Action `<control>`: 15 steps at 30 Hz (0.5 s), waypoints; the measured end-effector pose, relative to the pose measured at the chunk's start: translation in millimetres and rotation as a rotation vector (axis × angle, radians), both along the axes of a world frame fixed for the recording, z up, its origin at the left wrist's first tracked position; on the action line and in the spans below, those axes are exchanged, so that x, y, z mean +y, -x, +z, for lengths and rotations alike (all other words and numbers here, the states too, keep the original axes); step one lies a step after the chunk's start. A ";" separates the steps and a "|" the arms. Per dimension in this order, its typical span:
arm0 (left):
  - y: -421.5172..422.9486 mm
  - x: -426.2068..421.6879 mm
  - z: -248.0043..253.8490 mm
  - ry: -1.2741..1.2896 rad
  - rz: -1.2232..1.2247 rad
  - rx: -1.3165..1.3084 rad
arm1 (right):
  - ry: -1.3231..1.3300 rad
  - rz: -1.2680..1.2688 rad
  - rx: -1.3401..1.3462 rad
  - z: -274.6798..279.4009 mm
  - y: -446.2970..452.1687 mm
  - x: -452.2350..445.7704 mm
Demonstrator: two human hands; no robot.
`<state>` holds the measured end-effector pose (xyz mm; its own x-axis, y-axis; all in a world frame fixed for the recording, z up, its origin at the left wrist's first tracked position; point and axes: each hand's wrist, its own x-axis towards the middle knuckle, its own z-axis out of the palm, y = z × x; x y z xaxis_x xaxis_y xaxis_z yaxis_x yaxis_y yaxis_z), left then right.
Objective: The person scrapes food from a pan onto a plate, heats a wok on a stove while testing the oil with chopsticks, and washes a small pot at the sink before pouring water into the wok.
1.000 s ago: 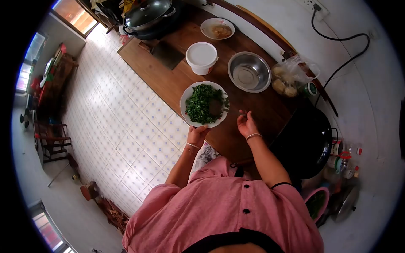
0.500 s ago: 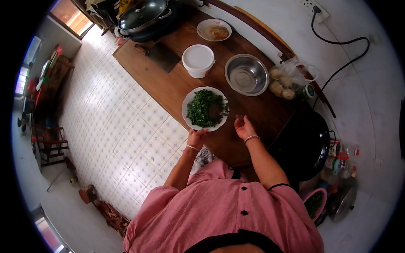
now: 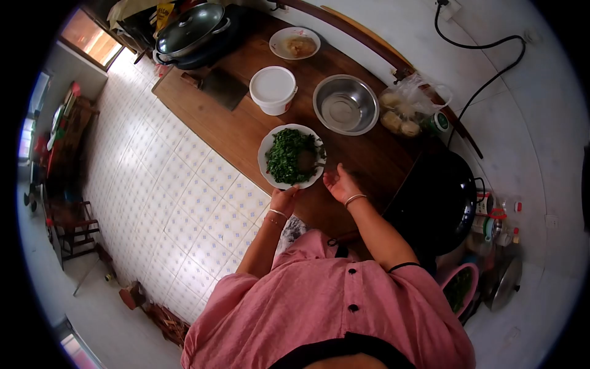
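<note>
A white plate with a scalloped rim [image 3: 263, 163] carries a heap of chopped green leaves [image 3: 286, 157], with a bare brownish patch on its right side. My left hand [image 3: 284, 200] grips the near edge of this plate, thumb over the rim. Close to the plate's right edge is my right hand [image 3: 341, 184], its palm turned up and its fingers loosely apart, holding nothing that I can see. A thin utensil handle [image 3: 319, 164] seems to stick out over the right rim, too small to make out well.
Behind the plate stand a lidded white tub [image 3: 273, 86], a steel basin [image 3: 346, 106] and a dish of brownish food [image 3: 300, 46]. A cleaver [image 3: 224, 89] lies farther left. At right are a bag of pale round items [image 3: 399, 114] and a black wok [image 3: 433, 203].
My right hand has come closer to the plate's right rim. The left hand keeps its grip on the plate. The whole view has shifted slightly.
</note>
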<state>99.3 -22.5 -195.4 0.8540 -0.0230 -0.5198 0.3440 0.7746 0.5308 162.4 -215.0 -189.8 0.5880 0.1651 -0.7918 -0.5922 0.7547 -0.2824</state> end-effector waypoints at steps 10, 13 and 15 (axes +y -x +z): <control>16.8 -28.7 -2.3 0.439 -0.234 0.385 | -0.005 0.260 -0.073 8.6 10.0 0.5; 17.8 -51.6 38.7 0.391 -0.475 0.251 | 0.025 0.313 -0.095 48.4 14.5 -9.9; 14.0 -70.0 70.3 0.241 -0.561 0.173 | 0.053 0.284 -0.141 70.2 20.8 -25.0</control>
<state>85.3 -92.5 -125.1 0.5821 -0.5761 -0.5738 0.7973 0.5427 0.2641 141.7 -240.0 -119.6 0.6291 0.2986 -0.7177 -0.7290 0.5470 -0.4115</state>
